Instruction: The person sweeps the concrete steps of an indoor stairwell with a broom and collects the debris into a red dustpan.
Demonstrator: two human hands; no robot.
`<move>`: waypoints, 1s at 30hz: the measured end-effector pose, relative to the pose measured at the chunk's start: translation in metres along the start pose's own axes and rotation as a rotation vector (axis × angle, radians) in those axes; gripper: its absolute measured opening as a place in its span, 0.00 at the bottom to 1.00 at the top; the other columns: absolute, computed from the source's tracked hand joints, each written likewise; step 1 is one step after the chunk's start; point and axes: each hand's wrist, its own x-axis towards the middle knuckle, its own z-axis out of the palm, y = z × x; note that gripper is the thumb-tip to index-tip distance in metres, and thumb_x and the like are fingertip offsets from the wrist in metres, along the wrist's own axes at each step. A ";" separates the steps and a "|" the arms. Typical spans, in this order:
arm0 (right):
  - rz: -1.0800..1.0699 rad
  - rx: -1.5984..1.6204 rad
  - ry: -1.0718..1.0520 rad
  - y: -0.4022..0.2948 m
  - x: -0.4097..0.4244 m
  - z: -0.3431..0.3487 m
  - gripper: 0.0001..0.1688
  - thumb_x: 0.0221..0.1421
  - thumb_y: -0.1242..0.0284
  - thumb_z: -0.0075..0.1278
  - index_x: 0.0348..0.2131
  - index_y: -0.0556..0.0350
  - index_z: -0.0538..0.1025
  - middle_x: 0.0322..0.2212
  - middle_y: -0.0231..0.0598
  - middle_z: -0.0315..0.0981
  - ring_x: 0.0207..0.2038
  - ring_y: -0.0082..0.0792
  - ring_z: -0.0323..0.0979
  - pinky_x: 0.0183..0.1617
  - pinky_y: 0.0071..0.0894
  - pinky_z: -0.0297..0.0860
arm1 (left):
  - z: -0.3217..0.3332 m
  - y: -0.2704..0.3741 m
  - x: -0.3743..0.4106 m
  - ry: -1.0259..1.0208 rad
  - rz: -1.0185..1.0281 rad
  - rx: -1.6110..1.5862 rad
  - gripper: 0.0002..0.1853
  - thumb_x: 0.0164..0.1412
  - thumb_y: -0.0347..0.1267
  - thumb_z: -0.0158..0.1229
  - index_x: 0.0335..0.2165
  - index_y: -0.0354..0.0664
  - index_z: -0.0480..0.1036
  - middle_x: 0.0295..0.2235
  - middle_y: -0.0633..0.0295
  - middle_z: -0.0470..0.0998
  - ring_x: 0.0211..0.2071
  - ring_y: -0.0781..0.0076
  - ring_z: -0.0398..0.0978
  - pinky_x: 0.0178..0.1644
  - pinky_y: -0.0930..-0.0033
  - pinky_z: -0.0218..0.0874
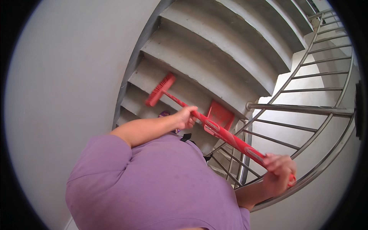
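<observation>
A red broom (230,139) slants across in front of my body, from the upper left down to the right. My left hand (186,117) is closed around its handle, partway down towards the head. Near the handle's top end, my right hand (279,169) grips it and looks slightly blurred. The broom head (160,89), with red bristles, is over a step close to the wall side; whether it touches the concrete is unclear. Beyond the handle, a red dustpan (220,114) rests at the railing side of the stairs, partly covered by the handle.
Curved concrete stairs (201,57) climb to the upper right. A plain wall (72,63) borders them on the left. Along the right runs a metal railing (302,107) with several bars, close to my right hand. My foot in a purple sandal (164,113) shows below my left forearm.
</observation>
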 end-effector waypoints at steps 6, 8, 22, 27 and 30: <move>-0.219 0.095 0.071 -0.033 0.002 -0.015 0.20 0.60 0.61 0.33 0.19 0.53 0.58 0.16 0.38 0.60 0.19 0.33 0.65 0.34 0.38 0.66 | 0.032 -0.023 -0.019 -0.119 -0.077 0.118 0.14 0.53 0.46 0.49 0.21 0.51 0.68 0.16 0.70 0.65 0.14 0.82 0.55 0.18 0.78 0.47; -0.209 0.149 0.057 -0.031 0.003 -0.019 0.21 0.61 0.59 0.32 0.20 0.52 0.57 0.17 0.36 0.58 0.20 0.32 0.63 0.36 0.39 0.64 | 0.029 -0.011 -0.039 -0.108 -0.052 0.111 0.14 0.52 0.46 0.48 0.21 0.51 0.68 0.15 0.69 0.65 0.14 0.81 0.55 0.18 0.78 0.47; 0.138 0.157 0.274 0.029 -0.017 0.019 0.10 0.56 0.75 0.40 0.21 0.58 0.65 0.21 0.44 0.68 0.28 0.42 0.71 0.42 0.47 0.66 | -0.023 0.023 0.002 0.081 0.033 0.102 0.20 0.58 0.49 0.40 0.20 0.48 0.65 0.16 0.66 0.65 0.15 0.79 0.56 0.18 0.76 0.46; 0.015 -0.027 0.464 -0.020 -0.027 -0.002 0.13 0.56 0.75 0.37 0.20 0.59 0.65 0.17 0.43 0.67 0.20 0.36 0.69 0.35 0.39 0.69 | 0.028 -0.001 0.010 -0.056 -0.172 0.587 0.27 0.57 0.57 0.39 0.27 0.43 0.67 0.16 0.65 0.66 0.14 0.80 0.58 0.15 0.77 0.46; 0.084 -0.003 0.680 -0.025 -0.018 -0.011 0.12 0.53 0.76 0.40 0.19 0.63 0.69 0.14 0.44 0.70 0.18 0.31 0.70 0.26 0.27 0.68 | 0.061 0.005 -0.009 -0.095 0.285 1.267 0.28 0.58 0.51 0.45 0.19 0.36 0.69 0.15 0.64 0.70 0.14 0.80 0.65 0.18 0.77 0.56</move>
